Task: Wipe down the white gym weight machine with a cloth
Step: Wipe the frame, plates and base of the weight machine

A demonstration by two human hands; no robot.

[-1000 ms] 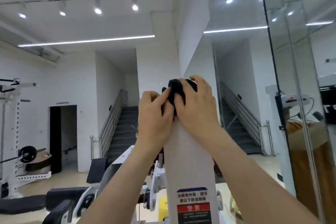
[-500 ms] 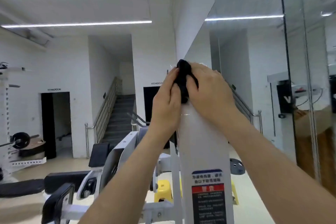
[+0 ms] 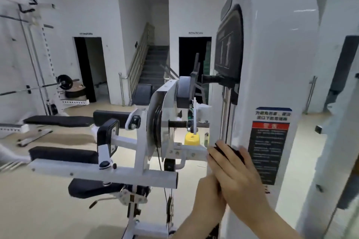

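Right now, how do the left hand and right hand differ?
Right hand lies on top, fingers straight, pressing the black cloth to the white weight tower; left hand sits lower, beneath it, fingers hidden. Both meet at the tower's left edge.

Cool, even indoor light; slight motion blur, wide-angle edge distortion.

Cloth (image 3: 229,151) apparently under right hand (image 3: 235,172), on column (image 3: 275,64), benches (image 3: 58,120) left
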